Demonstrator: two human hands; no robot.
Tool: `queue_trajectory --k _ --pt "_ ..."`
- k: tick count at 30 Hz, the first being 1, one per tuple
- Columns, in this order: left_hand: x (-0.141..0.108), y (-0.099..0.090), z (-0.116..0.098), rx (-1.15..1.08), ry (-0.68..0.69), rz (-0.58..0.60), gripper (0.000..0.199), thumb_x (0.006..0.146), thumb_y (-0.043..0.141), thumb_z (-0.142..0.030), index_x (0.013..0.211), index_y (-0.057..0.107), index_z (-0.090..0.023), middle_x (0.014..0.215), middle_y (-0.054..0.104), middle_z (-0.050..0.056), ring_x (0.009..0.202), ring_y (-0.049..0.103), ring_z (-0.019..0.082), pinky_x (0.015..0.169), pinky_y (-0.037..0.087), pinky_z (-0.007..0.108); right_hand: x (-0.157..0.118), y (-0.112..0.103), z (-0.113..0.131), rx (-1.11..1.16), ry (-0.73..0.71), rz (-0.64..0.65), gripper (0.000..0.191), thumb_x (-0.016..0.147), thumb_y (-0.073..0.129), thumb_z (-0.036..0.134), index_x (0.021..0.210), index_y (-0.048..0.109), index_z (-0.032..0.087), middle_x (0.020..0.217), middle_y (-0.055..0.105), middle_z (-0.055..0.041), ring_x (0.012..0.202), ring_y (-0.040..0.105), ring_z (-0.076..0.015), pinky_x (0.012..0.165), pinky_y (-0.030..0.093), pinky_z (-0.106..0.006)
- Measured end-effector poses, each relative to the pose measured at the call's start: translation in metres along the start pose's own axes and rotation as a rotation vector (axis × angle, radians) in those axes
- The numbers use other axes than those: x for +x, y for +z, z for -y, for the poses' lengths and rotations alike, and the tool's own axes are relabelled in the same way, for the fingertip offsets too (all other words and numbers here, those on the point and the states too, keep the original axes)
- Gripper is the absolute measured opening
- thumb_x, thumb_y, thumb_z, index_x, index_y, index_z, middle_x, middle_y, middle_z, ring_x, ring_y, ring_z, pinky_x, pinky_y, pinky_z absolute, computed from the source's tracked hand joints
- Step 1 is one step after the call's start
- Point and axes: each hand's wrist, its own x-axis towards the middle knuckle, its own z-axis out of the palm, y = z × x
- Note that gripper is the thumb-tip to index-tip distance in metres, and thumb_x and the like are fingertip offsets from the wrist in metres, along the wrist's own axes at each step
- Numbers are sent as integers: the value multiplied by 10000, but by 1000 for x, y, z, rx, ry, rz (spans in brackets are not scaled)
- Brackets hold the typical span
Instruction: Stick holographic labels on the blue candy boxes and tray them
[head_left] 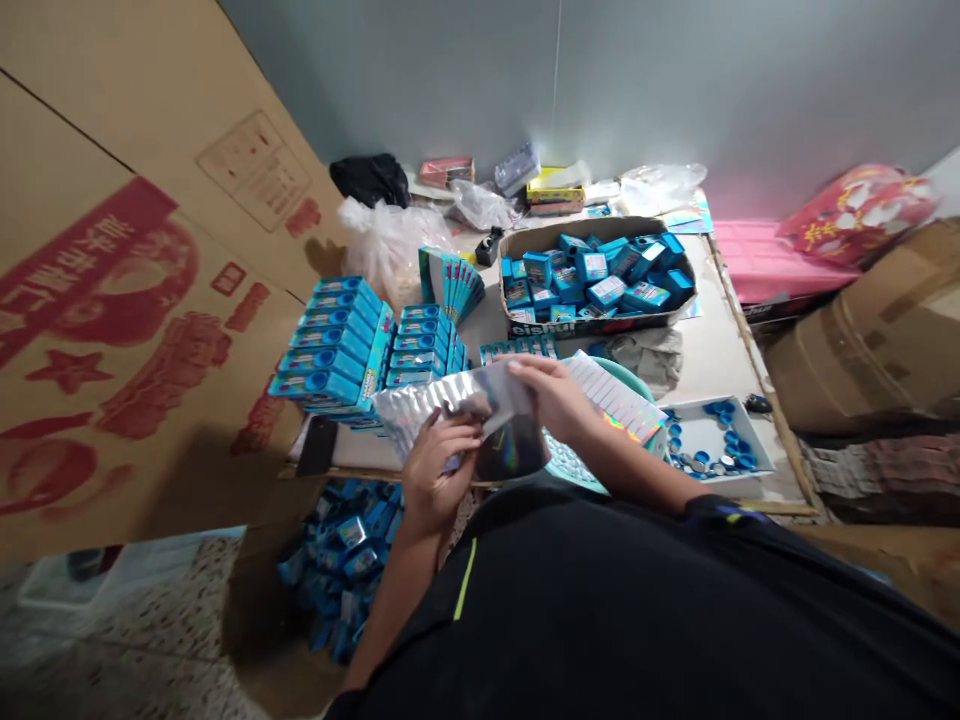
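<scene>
A shiny silvery, partly see-through plastic bag or sheet point(514, 410) is held up in front of my body. My left hand point(442, 460) grips its lower left part with bent fingers. My right hand point(551, 395) pinches its upper edge on the right. Just behind it lies a sheet of labels point(615, 397) with a rainbow-coloured edge, over a green basin point(637, 385) holding small shiny pieces. Left of the bag stand stacked blue boxes point(330, 345) and a second, smaller stack point(420, 345).
A carton of blue boxes point(592, 325) stands on the table point(727, 360). A white tray point(761, 450) with blue caps is at right. A big cardboard box point(150, 250) rises at left; below, another carton point(259, 610) holds blue pieces. Plastic bags line the back.
</scene>
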Motion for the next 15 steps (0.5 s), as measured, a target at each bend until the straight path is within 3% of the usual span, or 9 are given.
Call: queue_trajectory --k 2,4,6,9,12,15 --pt "1 9 -1 -173 -179 -125 102 903 675 -222 820 616 -210 854 759 16 862 744 167 1051 533 498 -5 -43 16 -62 -119 -209 296 766 728 366 1013 755 204 836 733 1 690 594 -129 603 444 -231" --pt "3 15 2 -269 -376 -257 184 865 715 -300 786 581 -204 782 727 11 802 733 166 930 592 430 -12 -95 26 -164 -280 -546 327 732 724 373 991 740 175 762 691 5 621 548 -119 562 417 -235" --pt "8 17 11 -325 -555 -281 234 814 754 -361 805 589 -195 766 708 16 787 725 171 814 603 354 -22 -151 26 -288 -387 -819 322 698 707 398 911 723 156 654 619 19 562 503 -121 536 409 -251" --pt "17 12 27 -397 -718 -231 310 758 788 -376 930 615 -184 795 708 24 776 712 168 764 582 312 -42 -221 14 -566 -216 -945 323 702 654 436 835 704 146 525 479 49 479 425 -132 469 372 -271" --pt "26 0 42 -445 -739 -164 421 744 788 -362 1083 619 -180 820 702 22 775 693 157 771 571 305 -55 -256 -1 -884 -141 -1054 378 696 605 370 952 721 116 687 604 -34 618 549 -195 589 489 -340" --pt "30 -14 52 -470 -753 54 443 745 783 -377 1117 662 -167 821 691 24 780 681 160 756 565 300 -49 -248 -4 -1222 -266 -1138 544 705 573 291 1194 676 76 1111 652 -200 1003 623 -320 912 509 -507"
